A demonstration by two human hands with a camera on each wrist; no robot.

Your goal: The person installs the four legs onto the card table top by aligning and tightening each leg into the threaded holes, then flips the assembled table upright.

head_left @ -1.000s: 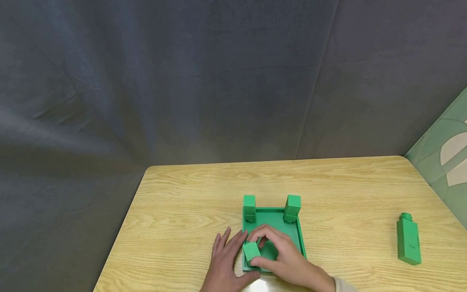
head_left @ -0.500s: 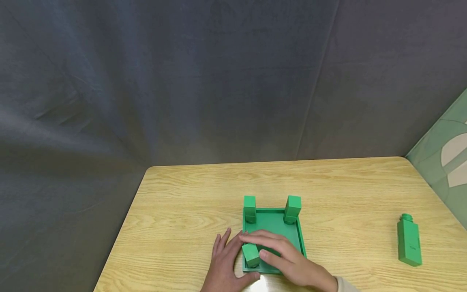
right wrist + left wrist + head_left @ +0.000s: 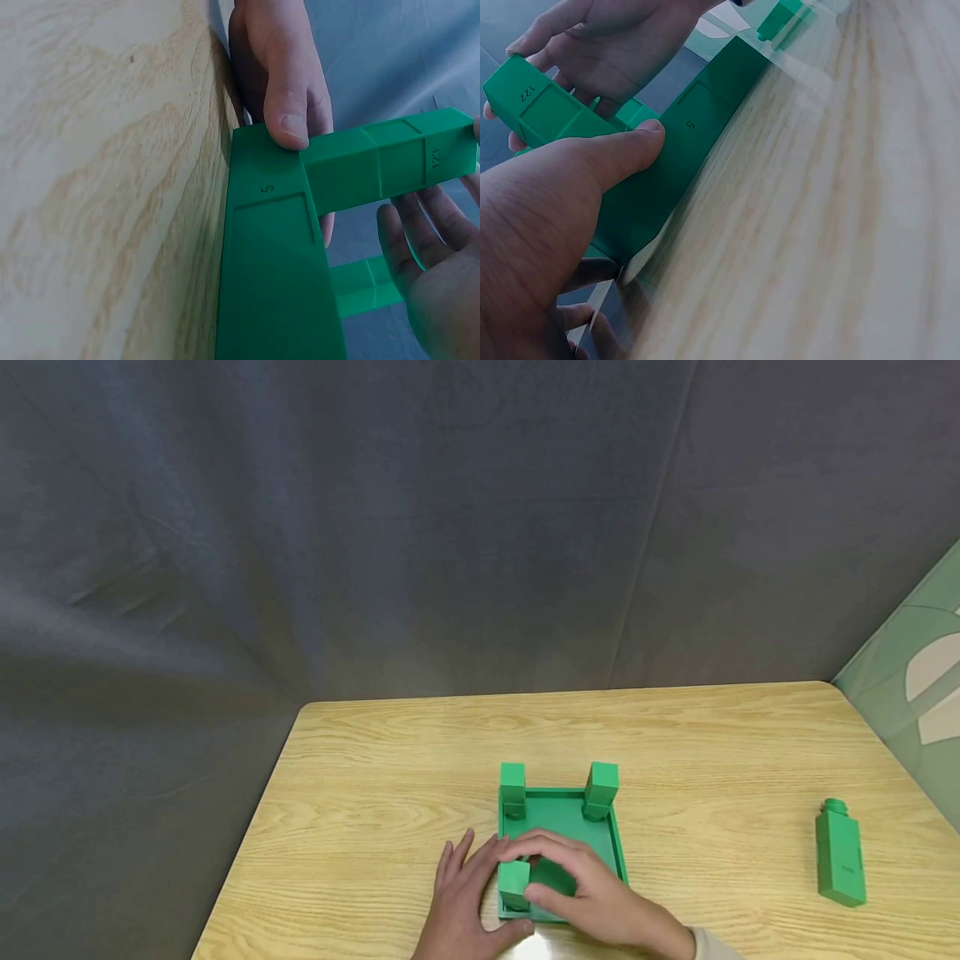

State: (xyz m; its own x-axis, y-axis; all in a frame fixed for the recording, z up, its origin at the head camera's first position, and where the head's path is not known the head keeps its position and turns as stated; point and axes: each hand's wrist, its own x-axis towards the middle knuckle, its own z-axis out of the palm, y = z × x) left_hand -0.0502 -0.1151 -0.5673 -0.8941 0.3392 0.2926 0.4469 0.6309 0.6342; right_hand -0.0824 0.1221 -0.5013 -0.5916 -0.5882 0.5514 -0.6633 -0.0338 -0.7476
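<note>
Behind everything we see a dark curtain (image 3: 450,527), and toward 3 o'clock, at the edge, a pale green panel (image 3: 918,693) with a pattern. Before the curtain is the wooden desk (image 3: 375,777). At its 6 o'clock side we find the green tray (image 3: 566,827), with low walls.

The right hand (image 3: 592,893) comes over the tray from 5 o'clock, out of a light sleeve (image 3: 708,944). It grasps the near post (image 3: 513,882), with the thumb at the right side of it and the index finger arched behind its top. The left hand (image 3: 461,902) is at 8 o'clock of the tray and holds its corner, the thumb against the near wall, the fingers spread along the left side.

The near post stands upright in this corner, between both hands. The far left post (image 3: 513,787) stands at 11 o'clock and the far right post (image 3: 602,787) at 1 o'clock. The loose post (image 3: 840,856) lies on the desk at 3 o'clock, well apart from the tray, its threaded neck toward 12.

Smallest, we notice a digit 5 (image 3: 267,189) on the tray wall.
</note>
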